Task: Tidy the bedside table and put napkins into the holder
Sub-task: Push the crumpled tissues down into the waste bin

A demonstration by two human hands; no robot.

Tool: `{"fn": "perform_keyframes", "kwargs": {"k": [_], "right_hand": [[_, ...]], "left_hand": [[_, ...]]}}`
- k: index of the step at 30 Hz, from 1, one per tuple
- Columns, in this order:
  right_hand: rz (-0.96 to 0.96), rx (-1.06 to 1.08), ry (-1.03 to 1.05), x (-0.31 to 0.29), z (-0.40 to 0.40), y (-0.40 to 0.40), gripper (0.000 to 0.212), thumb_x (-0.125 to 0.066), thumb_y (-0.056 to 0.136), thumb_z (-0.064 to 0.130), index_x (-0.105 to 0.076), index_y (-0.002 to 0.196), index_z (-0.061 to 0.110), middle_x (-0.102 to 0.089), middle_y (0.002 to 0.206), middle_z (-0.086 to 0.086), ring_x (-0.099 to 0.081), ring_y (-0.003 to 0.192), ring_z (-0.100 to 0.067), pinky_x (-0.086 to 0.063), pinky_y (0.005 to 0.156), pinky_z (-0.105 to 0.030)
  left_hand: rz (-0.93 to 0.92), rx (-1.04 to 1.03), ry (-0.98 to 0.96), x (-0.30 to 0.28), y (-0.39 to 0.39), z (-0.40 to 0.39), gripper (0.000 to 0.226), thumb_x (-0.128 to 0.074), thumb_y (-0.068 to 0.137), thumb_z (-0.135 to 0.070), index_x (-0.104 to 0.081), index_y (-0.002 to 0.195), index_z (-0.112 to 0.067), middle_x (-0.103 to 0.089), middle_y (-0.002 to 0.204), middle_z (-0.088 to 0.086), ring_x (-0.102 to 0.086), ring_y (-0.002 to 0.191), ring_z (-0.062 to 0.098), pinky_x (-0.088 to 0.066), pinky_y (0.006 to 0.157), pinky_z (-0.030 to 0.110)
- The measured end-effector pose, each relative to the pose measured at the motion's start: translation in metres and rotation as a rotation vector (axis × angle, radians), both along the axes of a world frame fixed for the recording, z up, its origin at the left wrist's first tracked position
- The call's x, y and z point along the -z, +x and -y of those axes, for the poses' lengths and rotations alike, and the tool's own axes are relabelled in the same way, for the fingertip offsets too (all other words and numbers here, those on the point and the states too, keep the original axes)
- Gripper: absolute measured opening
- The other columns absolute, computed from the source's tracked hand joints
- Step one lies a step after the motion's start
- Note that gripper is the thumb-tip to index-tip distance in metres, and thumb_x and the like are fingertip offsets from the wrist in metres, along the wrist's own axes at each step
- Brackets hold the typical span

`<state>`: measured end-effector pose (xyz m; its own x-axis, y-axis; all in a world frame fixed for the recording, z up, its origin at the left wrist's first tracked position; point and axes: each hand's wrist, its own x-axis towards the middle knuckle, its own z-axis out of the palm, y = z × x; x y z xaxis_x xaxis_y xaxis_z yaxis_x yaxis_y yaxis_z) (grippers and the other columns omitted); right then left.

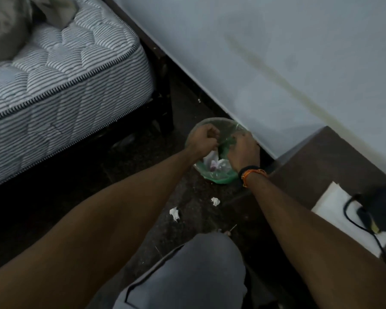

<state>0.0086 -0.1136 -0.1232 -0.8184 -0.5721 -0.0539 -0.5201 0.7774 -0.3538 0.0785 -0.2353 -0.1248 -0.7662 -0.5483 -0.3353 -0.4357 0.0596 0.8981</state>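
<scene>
A small bin with a green plastic liner (223,177) stands on the dark floor against the wall. Crumpled white paper (216,163) lies inside it. Both my hands reach over its mouth. My left hand (204,139) is closed, pinching the liner's edge or something small; which one I cannot tell. My right hand (243,151), with an orange and black wristband, curls over the liner's right rim. At the right is the brown bedside table (325,161), with white napkins (337,204) lying on it under a dark object and a black cable (352,217).
Two crumpled white paper scraps (174,213) (215,201) lie on the floor in front of the bin. A striped mattress (60,85) on a dark bed frame fills the left. My knee in grey trousers (192,270) is at the bottom centre. The pale wall (254,52) runs behind.
</scene>
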Motion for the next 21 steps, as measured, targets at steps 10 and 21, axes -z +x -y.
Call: {"fn": "perform_keyframes", "kwargs": {"k": [10, 21], "right_hand": [[0.059, -0.366, -0.01, 0.086, -0.001, 0.076, 0.017, -0.054, 0.076, 0.008, -0.068, 0.085, 0.01, -0.064, 0.091, -0.014, -0.062, 0.074, -0.04, -0.053, 0.061, -0.044], [0.577, -0.135, 0.483, 0.228, -0.041, 0.077, 0.049, -0.06, 0.08, 0.021, -0.06, 0.13, 0.025, -0.052, 0.14, -0.017, -0.046, 0.131, -0.036, -0.036, 0.113, -0.038]], "left_hand": [[0.473, 0.108, -0.306, 0.122, 0.099, 0.006, 0.013, -0.056, 0.083, -0.019, -0.064, 0.091, -0.013, -0.07, 0.1, 0.016, -0.065, 0.099, 0.035, -0.05, 0.079, 0.038], [0.7, 0.353, 0.026, 0.268, 0.153, -0.049, 0.049, -0.06, 0.091, -0.011, -0.046, 0.138, -0.016, -0.053, 0.126, 0.023, -0.056, 0.109, 0.038, -0.052, 0.089, 0.041]]}}
